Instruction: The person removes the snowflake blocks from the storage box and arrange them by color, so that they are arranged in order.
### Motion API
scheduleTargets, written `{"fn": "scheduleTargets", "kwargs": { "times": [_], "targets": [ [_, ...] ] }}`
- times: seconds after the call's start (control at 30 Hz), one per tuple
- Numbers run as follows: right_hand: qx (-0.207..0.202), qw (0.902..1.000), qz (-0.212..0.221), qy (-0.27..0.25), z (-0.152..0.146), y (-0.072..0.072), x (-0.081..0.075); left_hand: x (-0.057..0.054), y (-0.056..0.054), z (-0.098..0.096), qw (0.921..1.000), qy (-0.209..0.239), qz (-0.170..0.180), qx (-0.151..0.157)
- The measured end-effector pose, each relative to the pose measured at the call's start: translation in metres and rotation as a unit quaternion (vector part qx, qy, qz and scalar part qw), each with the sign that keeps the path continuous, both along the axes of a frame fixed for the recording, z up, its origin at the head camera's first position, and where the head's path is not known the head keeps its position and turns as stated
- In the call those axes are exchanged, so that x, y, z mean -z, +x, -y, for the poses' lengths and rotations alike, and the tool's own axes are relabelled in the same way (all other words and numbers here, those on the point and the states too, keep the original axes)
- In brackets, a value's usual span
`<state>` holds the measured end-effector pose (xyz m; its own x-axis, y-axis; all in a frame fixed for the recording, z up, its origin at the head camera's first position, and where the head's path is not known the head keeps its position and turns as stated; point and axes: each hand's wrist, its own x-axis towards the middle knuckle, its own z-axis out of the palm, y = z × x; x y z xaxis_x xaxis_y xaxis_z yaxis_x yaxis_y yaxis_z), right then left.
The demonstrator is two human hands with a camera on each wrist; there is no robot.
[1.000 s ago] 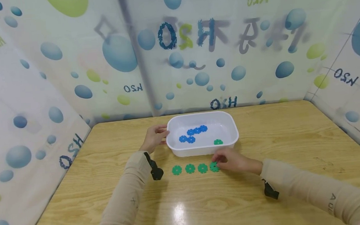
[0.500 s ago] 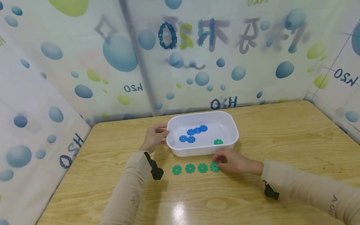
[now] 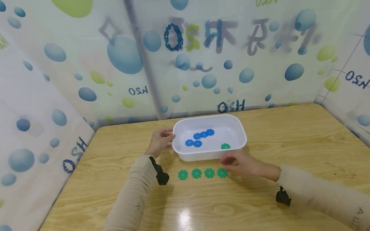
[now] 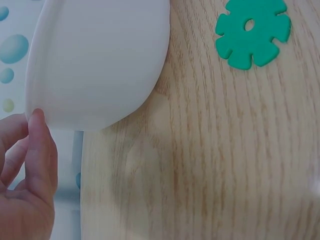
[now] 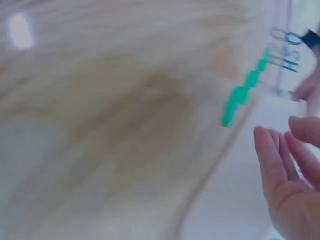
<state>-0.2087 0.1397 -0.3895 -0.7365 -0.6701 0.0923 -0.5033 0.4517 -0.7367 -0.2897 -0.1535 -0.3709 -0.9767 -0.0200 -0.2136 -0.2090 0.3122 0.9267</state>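
Note:
A white plastic tub (image 3: 206,156) stands on the table, with my left hand (image 3: 158,142) holding its left end, thumb at the rim. In the left wrist view a fingertip (image 4: 37,120) meets the tub's edge. Several green notched discs lie flat in a row before the tub, from a leftmost disc (image 3: 183,175) to a rightmost disc (image 3: 222,173). Just right of that last disc is my right hand (image 3: 246,164), fingers loosely bent and nothing between them. Inside the tub are several blue notched discs (image 3: 197,136) and one green disc (image 3: 225,146), partly hidden by the front wall.
The wooden table (image 3: 229,208) extends to both sides and toward me. A printed curtain (image 3: 247,90) hangs behind its far edge, close behind the tub. Black wrist devices (image 3: 161,175) sit on both sleeves.
My right hand has let go of the rightmost green disc and moved slightly right, leaving it whole in view. My left hand and the tub have stayed in place.

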Motion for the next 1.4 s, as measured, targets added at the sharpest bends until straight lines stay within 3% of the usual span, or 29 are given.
{"fn": "scheduleTargets", "kwargs": {
  "times": [0.2,0.4,0.53,0.73,0.93,1.1,1.27,1.4],
  "targets": [
    [-0.019,0.9996,-0.016,-0.015,0.002,0.000,-0.026,0.003,0.003,0.001,1.0000,0.004,0.002,-0.004],
    [-0.002,0.9986,-0.039,-0.036,0.002,-0.015,-0.045,0.006,0.003,0.002,1.0000,0.009,-0.001,-0.002],
    [0.001,0.9978,-0.057,-0.034,0.000,-0.030,-0.049,0.006,0.003,0.002,0.9999,0.011,0.002,-0.002],
    [-0.020,0.9972,-0.071,0.002,-0.004,-0.054,-0.043,0.004,0.003,0.000,0.9999,0.006,0.005,-0.006],
    [-0.023,0.9988,-0.016,0.041,-0.002,-0.072,-0.033,0.003,0.001,0.000,0.9999,0.008,0.003,-0.006],
    [0.009,0.9969,0.035,0.070,0.003,-0.083,-0.030,0.002,0.001,0.000,0.9999,0.011,0.001,-0.005],
    [0.047,0.9894,0.109,0.084,0.005,-0.089,-0.029,0.001,0.001,-0.001,0.9999,0.011,0.000,-0.003],
    [0.062,0.9831,0.140,0.100,0.007,-0.093,-0.027,0.000,0.000,-0.001,0.9999,0.010,0.001,-0.003]
  ]
}}
